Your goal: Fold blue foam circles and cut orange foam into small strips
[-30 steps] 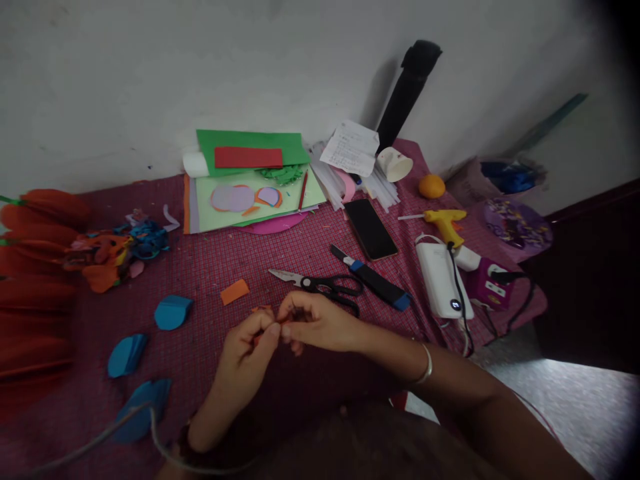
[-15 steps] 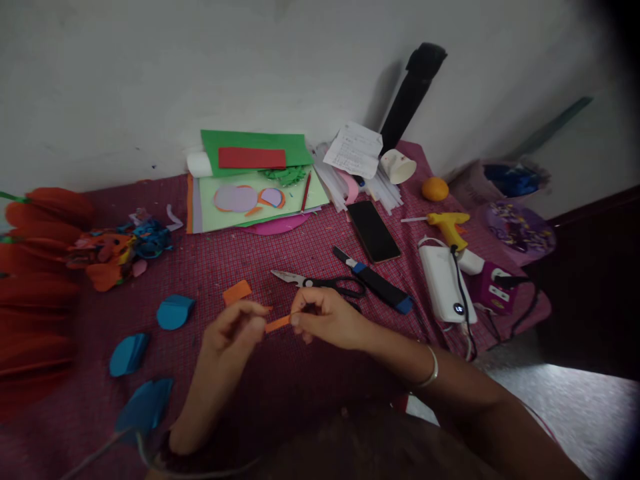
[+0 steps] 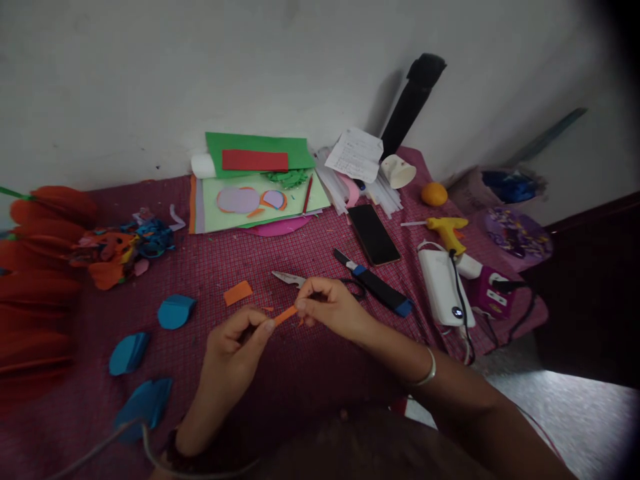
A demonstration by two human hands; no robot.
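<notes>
A small orange paper strip [image 3: 285, 315] is stretched between my two hands above the red checked cloth [image 3: 300, 253]. My left hand [image 3: 235, 343] pinches its left end with thumb and forefinger. My right hand [image 3: 333, 310] pinches the right end, fingers curled. Black-handled scissors [image 3: 295, 279] lie just behind my right hand, partly hidden by it. An orange paper scrap [image 3: 238, 293] lies on the cloth to the left of the scissors.
A utility knife [image 3: 375, 290], phone [image 3: 373, 234], white power bank [image 3: 441, 283] and yellow glue gun [image 3: 447, 230] lie to the right. Coloured paper sheets [image 3: 260, 187] are stacked at the back. Blue paper shapes [image 3: 175, 311] and orange paper flowers [image 3: 45, 227] lie left.
My hands were pressed together a second ago; they have drawn apart, and the orange strip now shows stretched between them. The view shifted slightly.
</notes>
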